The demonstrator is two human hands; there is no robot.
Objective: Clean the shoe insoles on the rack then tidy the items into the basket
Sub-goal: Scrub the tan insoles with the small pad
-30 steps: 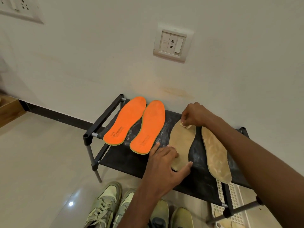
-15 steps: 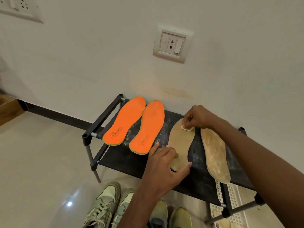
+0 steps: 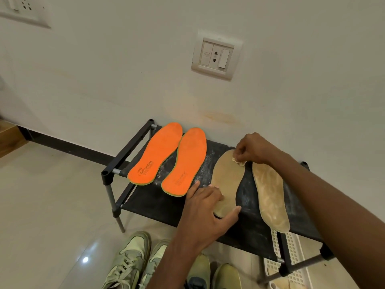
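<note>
A black shoe rack [image 3: 145, 201] carries two orange insoles [image 3: 156, 155] [image 3: 185, 161] on the left and two tan insoles [image 3: 228, 180] [image 3: 270, 197] on the right. My left hand [image 3: 206, 207] presses flat on the heel end of the left tan insole, fingers spread. My right hand [image 3: 254, 150] pinches a small pale wipe [image 3: 239, 162] against the toe end of that same insole. The other tan insole lies beside it, untouched.
A white perforated basket [image 3: 291, 253] sits on the floor under the rack's right end. Pale green sneakers [image 3: 133, 259] and another pair [image 3: 212, 274] stand on the floor in front. The wall with a socket plate [image 3: 215, 57] is right behind the rack.
My right hand with the wipe has shifted slightly right and down along the toe of the tan insole. My left hand stays pressed on the heel.
</note>
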